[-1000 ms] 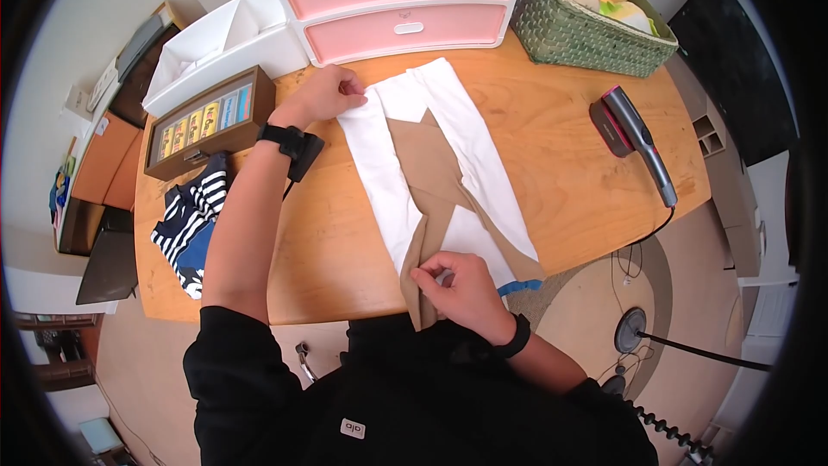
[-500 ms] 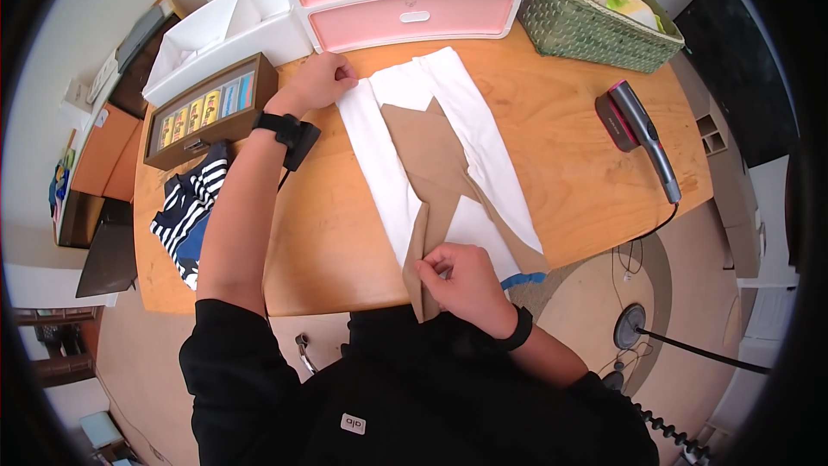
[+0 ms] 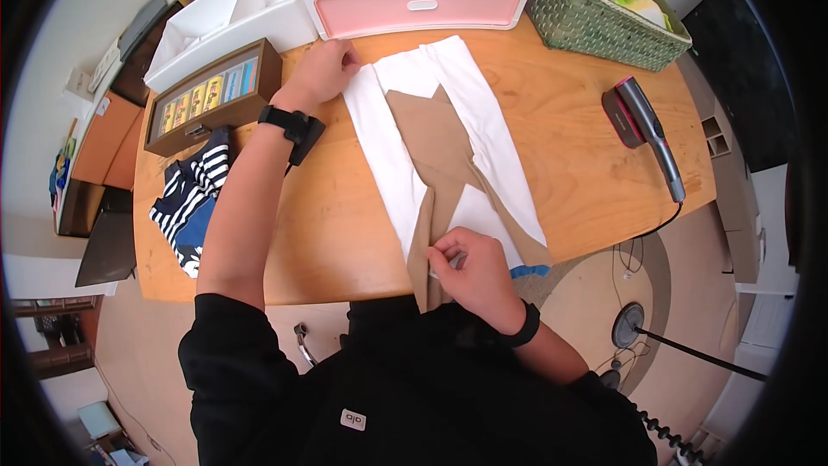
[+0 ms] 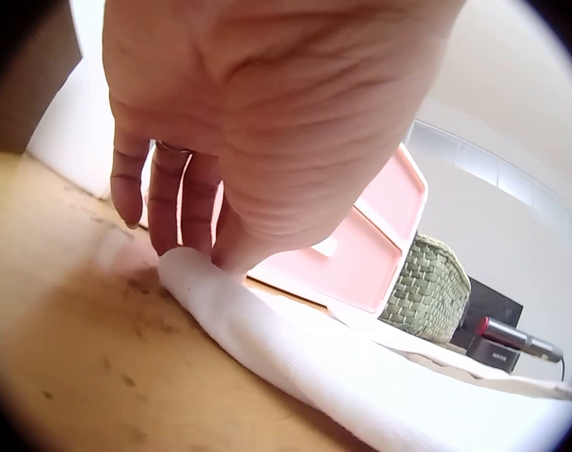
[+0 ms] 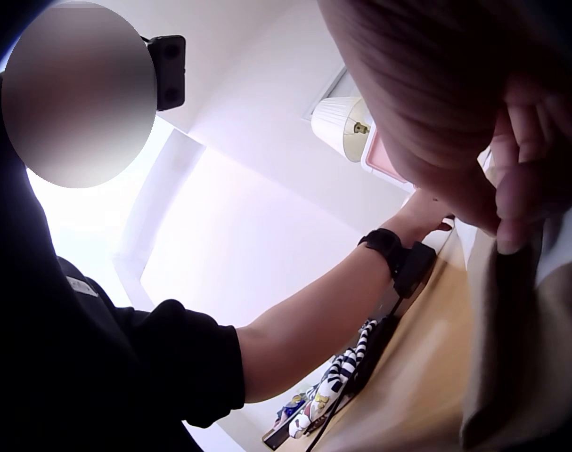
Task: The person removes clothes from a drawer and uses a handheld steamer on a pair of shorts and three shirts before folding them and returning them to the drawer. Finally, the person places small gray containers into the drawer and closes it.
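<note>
A white and tan garment (image 3: 431, 134) lies folded lengthwise on the table, its sides turned in over the tan middle. A bit of blue edge shows at its near right end. At the far left corner my left hand (image 3: 323, 73) pinches the white fabric; in the left wrist view the thumb and fingertips meet at the rounded white fold (image 4: 258, 330). My right hand (image 3: 476, 274) pinches the tan fabric at the near left end, which hangs a little past the table's front edge. The right wrist view shows thumb and fingers together on the tan cloth (image 5: 507, 330).
A striped garment (image 3: 191, 207) lies at the left, beside a brown glass-lidded box (image 3: 269, 69). Behind stand a white organizer (image 3: 285, 30) and pink drawers (image 3: 423, 22). At the right are a green basket (image 3: 604, 39) of plush toys and a corded handheld steamer (image 3: 642, 129).
The head view has shifted, so the table and its things appear slightly higher. Both hands keep their holds at the same two places on the garment, which lies much as before.
</note>
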Tool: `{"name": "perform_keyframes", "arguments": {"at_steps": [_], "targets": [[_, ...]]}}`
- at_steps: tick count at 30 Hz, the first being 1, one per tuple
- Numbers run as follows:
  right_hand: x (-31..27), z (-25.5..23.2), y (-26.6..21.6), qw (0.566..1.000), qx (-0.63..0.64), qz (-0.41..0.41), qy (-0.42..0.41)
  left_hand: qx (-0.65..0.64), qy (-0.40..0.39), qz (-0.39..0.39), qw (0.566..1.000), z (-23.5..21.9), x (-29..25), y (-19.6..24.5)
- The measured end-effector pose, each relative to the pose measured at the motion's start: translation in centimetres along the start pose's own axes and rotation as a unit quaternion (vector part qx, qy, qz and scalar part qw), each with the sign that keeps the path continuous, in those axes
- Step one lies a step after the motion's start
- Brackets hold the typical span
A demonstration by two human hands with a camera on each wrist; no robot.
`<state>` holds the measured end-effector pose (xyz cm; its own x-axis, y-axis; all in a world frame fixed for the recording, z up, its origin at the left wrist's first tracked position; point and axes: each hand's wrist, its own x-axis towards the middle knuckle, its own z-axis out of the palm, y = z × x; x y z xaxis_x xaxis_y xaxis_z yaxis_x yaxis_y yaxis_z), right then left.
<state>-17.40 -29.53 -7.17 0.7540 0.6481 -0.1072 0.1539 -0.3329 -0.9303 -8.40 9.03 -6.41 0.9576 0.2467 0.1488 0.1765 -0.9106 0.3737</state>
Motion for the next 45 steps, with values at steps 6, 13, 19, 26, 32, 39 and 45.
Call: {"name": "perform_keyframes", "arguments": {"at_steps": [6, 13, 19, 26, 32, 39, 45], "targets": [[-2.1, -3.3, -1.1, 0.996, -0.06, -0.028, 0.06, 0.084, 0.035, 0.032, 0.995, -3.3, -7.9, 8.9], [-3.0, -9.7, -0.1, 0.928, -0.279, -0.221, 0.11, -0.015, -0.032, 0.047, 0.998, -2.1, -22.8, 18.8], [-3.9, -12.8, 2.8, 0.917, -0.336, -0.215, -0.017, -0.004, -0.049, 0.098, 0.994, 1.2, -28.2, 19.6], [-4.7, -16.4, 5.7, 0.969, -0.163, -0.119, 0.141, -0.009, 0.067, -0.016, 0.998, 2.7, -28.3, 20.9], [-0.5, -17.9, 3.4, 0.98, -0.071, -0.066, 0.174, 0.037, 0.036, -0.091, 0.995, 4.3, -28.3, 23.1], [15.0, -12.0, -3.5, 0.982, -0.077, -0.083, -0.153, 0.047, 0.044, -0.112, 0.992, 4.8, -29.5, 23.9], [27.3, -1.1, -7.9, 0.969, -0.139, 0.005, -0.205, 0.059, 0.055, -0.072, 0.994, 5.3, -29.7, 24.1]]}}
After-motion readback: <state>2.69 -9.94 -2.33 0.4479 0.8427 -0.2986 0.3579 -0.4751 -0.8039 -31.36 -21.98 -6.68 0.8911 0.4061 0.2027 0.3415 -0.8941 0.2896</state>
